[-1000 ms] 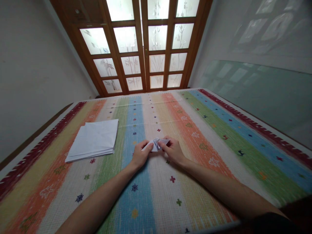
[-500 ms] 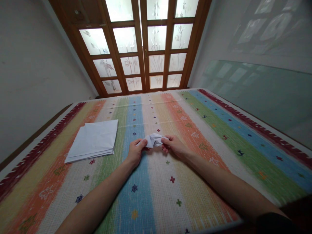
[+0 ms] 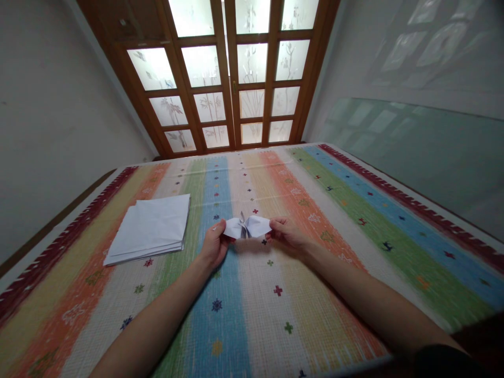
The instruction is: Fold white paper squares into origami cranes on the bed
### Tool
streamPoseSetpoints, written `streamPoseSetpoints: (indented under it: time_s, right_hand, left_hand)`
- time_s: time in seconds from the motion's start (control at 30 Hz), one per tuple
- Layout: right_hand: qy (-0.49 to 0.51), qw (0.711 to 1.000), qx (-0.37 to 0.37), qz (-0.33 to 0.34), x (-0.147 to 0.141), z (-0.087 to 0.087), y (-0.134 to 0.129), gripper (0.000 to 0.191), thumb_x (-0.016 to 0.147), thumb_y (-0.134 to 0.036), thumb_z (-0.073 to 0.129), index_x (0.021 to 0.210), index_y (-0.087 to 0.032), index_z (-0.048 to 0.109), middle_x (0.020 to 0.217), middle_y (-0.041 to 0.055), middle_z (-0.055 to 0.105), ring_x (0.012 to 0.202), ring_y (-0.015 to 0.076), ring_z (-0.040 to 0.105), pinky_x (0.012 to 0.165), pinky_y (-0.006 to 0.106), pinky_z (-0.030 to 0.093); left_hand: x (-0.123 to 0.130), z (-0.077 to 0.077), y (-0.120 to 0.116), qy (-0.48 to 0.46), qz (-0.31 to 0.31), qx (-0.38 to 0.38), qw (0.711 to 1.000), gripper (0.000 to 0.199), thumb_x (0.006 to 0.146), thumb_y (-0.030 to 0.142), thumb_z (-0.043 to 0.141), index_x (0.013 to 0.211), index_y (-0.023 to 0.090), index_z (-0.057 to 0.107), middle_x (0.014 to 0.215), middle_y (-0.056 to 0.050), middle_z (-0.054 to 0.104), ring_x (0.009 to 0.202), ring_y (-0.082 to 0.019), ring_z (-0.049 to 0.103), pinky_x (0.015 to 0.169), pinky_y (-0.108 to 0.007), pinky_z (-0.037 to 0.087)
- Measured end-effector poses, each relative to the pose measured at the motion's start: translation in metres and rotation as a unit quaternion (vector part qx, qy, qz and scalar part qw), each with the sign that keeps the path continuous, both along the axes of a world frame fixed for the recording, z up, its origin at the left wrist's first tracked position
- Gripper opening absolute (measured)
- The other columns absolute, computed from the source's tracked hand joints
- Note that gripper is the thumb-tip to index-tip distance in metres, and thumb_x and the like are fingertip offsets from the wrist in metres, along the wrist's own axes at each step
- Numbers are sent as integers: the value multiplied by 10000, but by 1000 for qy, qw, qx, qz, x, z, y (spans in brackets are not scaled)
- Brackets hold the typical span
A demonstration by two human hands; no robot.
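A white paper origami crane point(image 3: 256, 227) hangs between my hands over the middle of the table, with two wide wings spread and thin upright points at its centre. Its left wing tip is pinched between the thumb and fingers of my left hand point(image 3: 213, 244). On the other side, my right hand point(image 3: 287, 233) is closed on the right wing tip. The underside of the crane is hidden from this angle.
A stack of white paper sheets point(image 3: 151, 226) lies to the left of my hands, its edges uneven. Under everything is a striped, patterned tablecloth point(image 3: 315, 315). Beyond the far edge stand wooden doors point(image 3: 232, 94) with frosted panes; a glass panel point(image 3: 417, 157) is on the right.
My hands have moved apart to the wing tips. The crane's wings are spread wider and flatter, and its thin centre points now stand out. The paper stack is unmoved.
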State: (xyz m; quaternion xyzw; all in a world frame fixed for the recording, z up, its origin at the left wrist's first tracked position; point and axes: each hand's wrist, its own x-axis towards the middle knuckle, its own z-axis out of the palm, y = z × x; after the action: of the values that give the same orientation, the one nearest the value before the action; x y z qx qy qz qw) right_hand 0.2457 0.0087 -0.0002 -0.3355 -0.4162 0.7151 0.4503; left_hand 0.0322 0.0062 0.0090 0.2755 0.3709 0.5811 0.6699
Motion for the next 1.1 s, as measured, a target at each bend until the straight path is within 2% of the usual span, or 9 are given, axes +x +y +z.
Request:
streamPoseSetpoints:
  time_s: [0.17, 0.33, 0.53, 0.67, 0.8, 0.9, 1.03, 1.1]
  right_hand:
    - [-9, 1000, 10, -2, 1, 5, -1, 493, 559, -540, 825, 525, -174, 496, 480, -28, 536, 497, 107, 579, 509, 225, 483]
    - [-10, 1000, -1, -10, 3, 5, -1, 446, 572, -499, 827, 528, -172, 527, 468, -26, 551, 485, 101, 575, 494, 212, 474]
    - [-18, 1000, -3, -6, 6, 2, 2, 402, 591, -472, 822, 565, -155, 575, 516, 1, 602, 475, 88, 566, 478, 201, 456]
    - [-47, 999, 20, 4, 7, -2, 4, 404, 627, -506, 790, 649, -136, 631, 571, 25, 640, 490, 93, 584, 501, 210, 471]
    - [-89, 995, 42, 35, 5, -2, 5, 393, 680, -511, 750, 738, -132, 661, 707, 66, 682, 567, 119, 629, 527, 234, 490]
    - [-95, 993, 61, 20, 2, -1, 4, 370, 706, -500, 732, 791, -148, 654, 730, 52, 674, 570, 119, 629, 515, 228, 495]
    - [-69, 995, 72, -17, -1, 0, -1, 491, 653, -531, 760, 989, -203, 614, 798, 27, 663, 534, 122, 608, 489, 253, 519]
    - [-59, 994, 92, -5, -1, 3, -5, 575, 621, -584, 763, 1030, -213, 600, 877, 45, 658, 595, 144, 628, 505, 268, 529]
  left_hand:
    - [1, 6, -1, -19, 14, -37, 999, 278, 722, 334, 743, 630, 124, 586, 545, -6, 590, 440, -94, 509, 369, -190, 393]
    - [0, 11, 0, -46, 22, -52, 997, 216, 795, 257, 680, 657, 121, 585, 565, -5, 591, 441, -87, 517, 366, -176, 393]
    - [-1, 11, 1, -46, 29, -43, 998, 214, 770, 269, 700, 663, 123, 586, 568, -2, 596, 435, -83, 517, 354, -167, 389]
    - [-1, 6, -1, -2, -1, -12, 1000, 262, 690, 329, 758, 660, 124, 598, 573, -8, 607, 461, -98, 539, 388, -185, 429]
    - [-2, 5, -5, 48, -46, 27, 997, 318, 602, 359, 804, 614, 136, 577, 574, -7, 597, 494, -110, 554, 441, -211, 472]
    - [-2, 4, -8, 85, -67, 51, 993, 375, 544, 374, 826, 536, 151, 524, 516, 28, 529, 474, -96, 516, 473, -230, 489]
    - [1, -1, -9, 173, -79, 94, 977, 371, 578, 387, 783, 491, 164, 500, 469, 33, 506, 455, -100, 499, 476, -227, 442]
    - [1, -3, -9, 225, -50, 112, 967, 339, 603, 356, 748, 481, 168, 494, 461, 31, 512, 453, -97, 487, 478, -216, 400]
